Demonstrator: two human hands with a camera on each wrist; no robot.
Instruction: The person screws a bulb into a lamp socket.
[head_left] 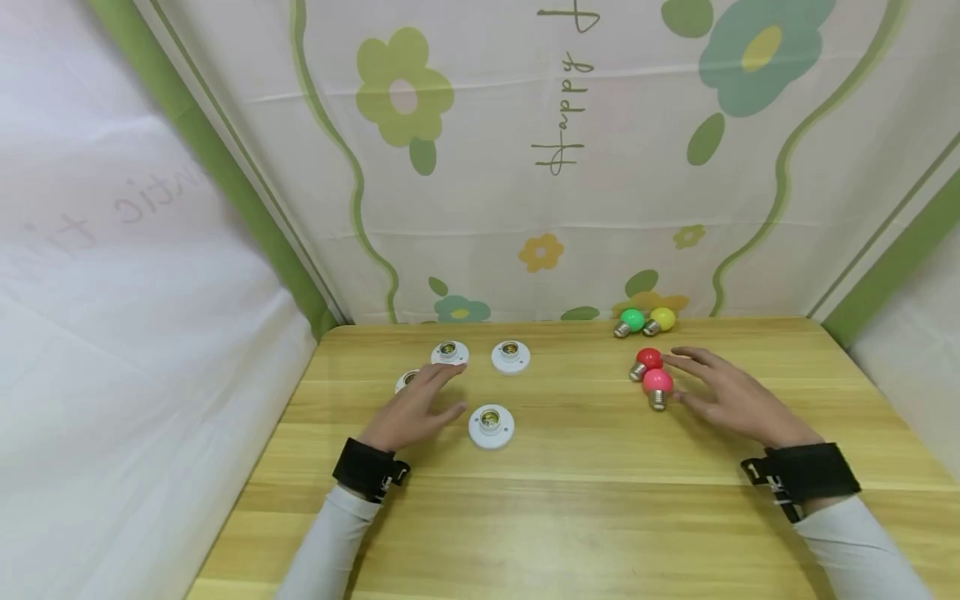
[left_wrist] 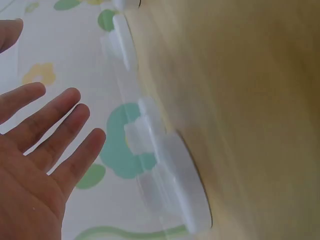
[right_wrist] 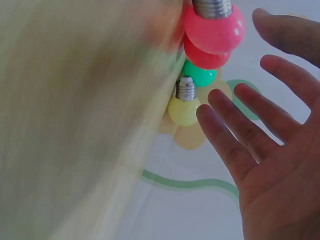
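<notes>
My left hand (head_left: 412, 414) hovers over the left side of the table, fingers spread and holding nothing. Around it lie several round white lamp holders: one in front (head_left: 491, 427), one behind (head_left: 511, 357), one past the fingertips (head_left: 450, 352), and another (head_left: 405, 381) partly hidden by the hand. In the right wrist view my right hand (right_wrist: 280, 145) has extended fingers and an empty palm. It is beside a pink bulb (head_left: 657, 382) and a red bulb (head_left: 648, 359), which lie close together. Farther back, a green bulb (head_left: 632, 319) and a yellow bulb (head_left: 663, 319) lie side by side.
The wooden table (head_left: 570, 517) ends at a printed fabric curtain (head_left: 480, 200) at the back. White cloth walls (head_left: 135, 333) with green trim stand at both sides. Each wrist wears a black strap (head_left: 366, 468).
</notes>
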